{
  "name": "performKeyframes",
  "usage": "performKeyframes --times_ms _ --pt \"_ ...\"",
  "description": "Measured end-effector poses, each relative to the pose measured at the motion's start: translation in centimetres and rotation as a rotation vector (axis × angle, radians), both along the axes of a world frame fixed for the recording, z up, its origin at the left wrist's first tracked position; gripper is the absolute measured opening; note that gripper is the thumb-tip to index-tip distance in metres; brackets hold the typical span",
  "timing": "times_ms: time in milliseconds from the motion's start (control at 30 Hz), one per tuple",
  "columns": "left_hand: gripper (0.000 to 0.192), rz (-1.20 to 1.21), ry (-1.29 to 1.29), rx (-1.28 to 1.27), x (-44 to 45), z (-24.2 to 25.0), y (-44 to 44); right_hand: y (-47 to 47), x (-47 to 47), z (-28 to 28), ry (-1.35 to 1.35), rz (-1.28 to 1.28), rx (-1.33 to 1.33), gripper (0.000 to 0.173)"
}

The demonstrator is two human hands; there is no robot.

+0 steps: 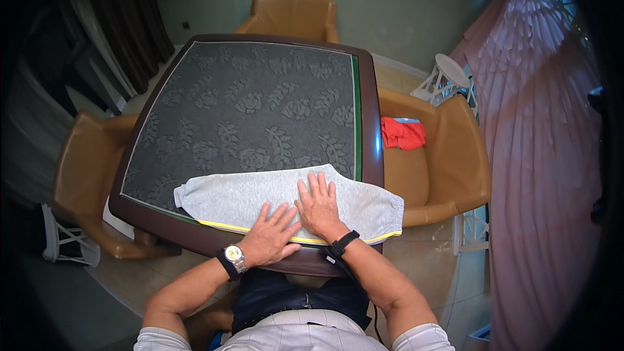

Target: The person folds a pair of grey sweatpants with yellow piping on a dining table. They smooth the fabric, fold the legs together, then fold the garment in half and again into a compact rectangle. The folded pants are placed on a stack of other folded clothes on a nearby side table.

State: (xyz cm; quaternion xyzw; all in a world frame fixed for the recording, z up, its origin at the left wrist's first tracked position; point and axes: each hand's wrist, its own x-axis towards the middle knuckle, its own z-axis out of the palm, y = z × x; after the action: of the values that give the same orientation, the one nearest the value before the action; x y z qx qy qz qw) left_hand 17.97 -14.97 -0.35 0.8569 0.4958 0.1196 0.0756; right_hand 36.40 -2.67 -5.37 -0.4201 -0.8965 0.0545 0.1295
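Note:
Grey knit sweatpants (224, 197) with a yellow side stripe lie folded lengthwise along the near side of the table. Their elastic waistband end or cuff (397, 212) reaches past the right edge, and a narrower end (180, 196) lies at the left. My left hand (273, 236) presses on the near edge of the fabric, fingers spread, thumb over the stripe. Flat on the middle of the cloth rests my right hand (318, 202), its fingers pointing away from me. Neither hand grips anything. The cloth under both palms is hidden.
The table (373, 131) has a dark wooden rim around a grey floral cloth (243, 107). Tan armchairs stand left (83, 165), right (463, 156) and far (295, 17). A red folded garment (403, 134) lies on the right chair. A pink curtain (526, 156) hangs at right.

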Motion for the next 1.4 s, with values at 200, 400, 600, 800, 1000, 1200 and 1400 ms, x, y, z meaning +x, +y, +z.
performKeyframes --times_ms 200,400,600,800,1000,1200,1400 --pt "0.075 0.015 -0.051 -0.036 2.0 -1.7 -2.6 0.2 -0.2 -0.7 0.033 -0.029 -0.044 0.064" --pt "0.074 0.046 -0.064 -0.062 2.3 -2.0 -3.1 0.0 0.0 -0.8 0.05 -0.03 -0.087 0.065" --pt "0.074 0.054 -0.064 -0.047 2.4 -2.1 -3.1 0.0 -0.1 -0.9 0.056 -0.039 -0.096 0.065" --pt "0.072 0.061 -0.063 -0.058 2.6 -1.8 -3.0 0.1 0.1 -1.2 0.072 -0.043 -0.025 0.063" --pt "0.066 0.124 -0.103 -0.061 1.7 -1.6 -4.0 0.2 0.1 -1.0 0.094 -0.02 0.011 0.061" --pt "0.044 0.437 -0.278 0.06 -3.7 -1.6 -6.9 -0.1 0.0 -1.1 0.099 -0.032 -0.019 0.063" --pt "0.048 1.018 -0.306 0.432 -14.4 -1.9 -8.8 -0.1 0.2 -1.0 0.095 -0.028 -0.04 0.064"
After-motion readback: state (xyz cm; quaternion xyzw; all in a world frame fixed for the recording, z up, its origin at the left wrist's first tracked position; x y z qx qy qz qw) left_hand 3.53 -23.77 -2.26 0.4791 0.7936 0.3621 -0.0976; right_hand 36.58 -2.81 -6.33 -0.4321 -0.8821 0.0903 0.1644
